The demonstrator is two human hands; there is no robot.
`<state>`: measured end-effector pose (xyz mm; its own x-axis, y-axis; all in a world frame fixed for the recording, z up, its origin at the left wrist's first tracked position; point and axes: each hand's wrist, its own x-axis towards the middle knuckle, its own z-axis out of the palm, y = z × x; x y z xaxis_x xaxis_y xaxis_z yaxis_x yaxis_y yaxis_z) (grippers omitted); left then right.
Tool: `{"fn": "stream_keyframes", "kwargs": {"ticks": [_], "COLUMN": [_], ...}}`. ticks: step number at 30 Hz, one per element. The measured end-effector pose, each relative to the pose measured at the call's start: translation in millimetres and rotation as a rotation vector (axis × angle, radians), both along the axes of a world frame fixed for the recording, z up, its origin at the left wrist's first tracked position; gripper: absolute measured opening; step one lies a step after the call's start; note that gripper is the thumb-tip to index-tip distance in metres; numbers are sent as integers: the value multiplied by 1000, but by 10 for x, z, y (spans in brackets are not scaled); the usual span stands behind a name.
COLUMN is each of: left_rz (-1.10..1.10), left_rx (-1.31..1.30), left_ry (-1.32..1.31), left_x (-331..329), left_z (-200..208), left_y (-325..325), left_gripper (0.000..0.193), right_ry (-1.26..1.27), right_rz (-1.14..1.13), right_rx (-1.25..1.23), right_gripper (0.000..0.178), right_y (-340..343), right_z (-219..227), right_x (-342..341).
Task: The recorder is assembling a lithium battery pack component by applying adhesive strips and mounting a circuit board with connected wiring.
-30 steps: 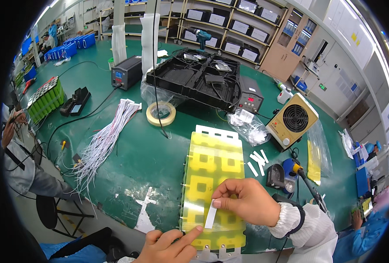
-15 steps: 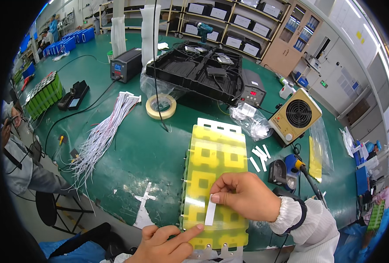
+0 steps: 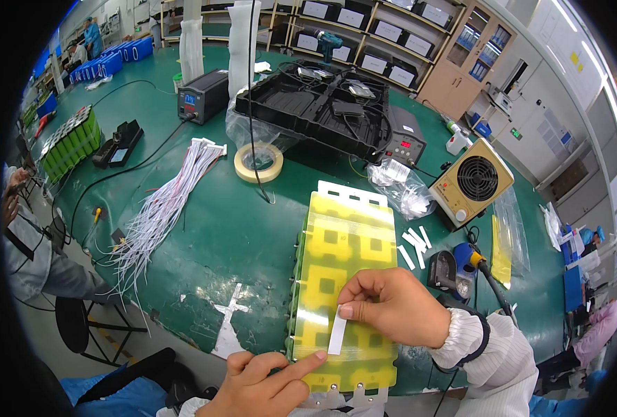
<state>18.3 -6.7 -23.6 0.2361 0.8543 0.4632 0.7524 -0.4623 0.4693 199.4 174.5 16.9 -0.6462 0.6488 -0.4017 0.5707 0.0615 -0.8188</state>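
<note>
White strip (image 3: pixel 337 337) at the near part of a yellow-covered pack (image 3: pixel 333 260).
The left hand (image 3: pixel 266 386) grips nothing visible — index finger stretched out, the others loosely curled, its tip just beside the strip's near end. The strip lies right of that fingertip, long axis roughly along the pack's — its far end pinched between the right hand's (image 3: pixel 395 306) thumb and fingers.

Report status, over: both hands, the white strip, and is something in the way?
Right hand pinches white strip at upper end. Left hand points at its lower end. Strip over yellow pack; no obstruction seen.
</note>
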Motion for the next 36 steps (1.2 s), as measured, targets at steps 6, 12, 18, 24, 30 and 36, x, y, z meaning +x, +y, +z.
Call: {"fn": "stream_keyframes", "kwargs": {"ticks": [6,12,18,24,30,36], "left_rz": [2,-4,-22,-33,-28,-34], "left_rx": [3,11,41,51,53,56], "left_ry": [6,8,-1,8,36,81], "left_x": [2,5,33,58,56,60], "left_z": [-2,11,36,33,25,41], "left_y": [5,21,73,99,96,79], "left_gripper": [69,69,69,71,72,73], "right_ry": [-2,1,-10,8,-67,-35], "right_rz": [1,1,9,12,31,27], "right_rx": [-1,0,42,52,58,80], "right_gripper": [16,16,16,16,14,16], "right_y": [5,1,-6,-14,-12,-27], "right_z": [-10,-1,29,36,95,56], "right_x": [1,2,-6,-4,-33,-28]}}
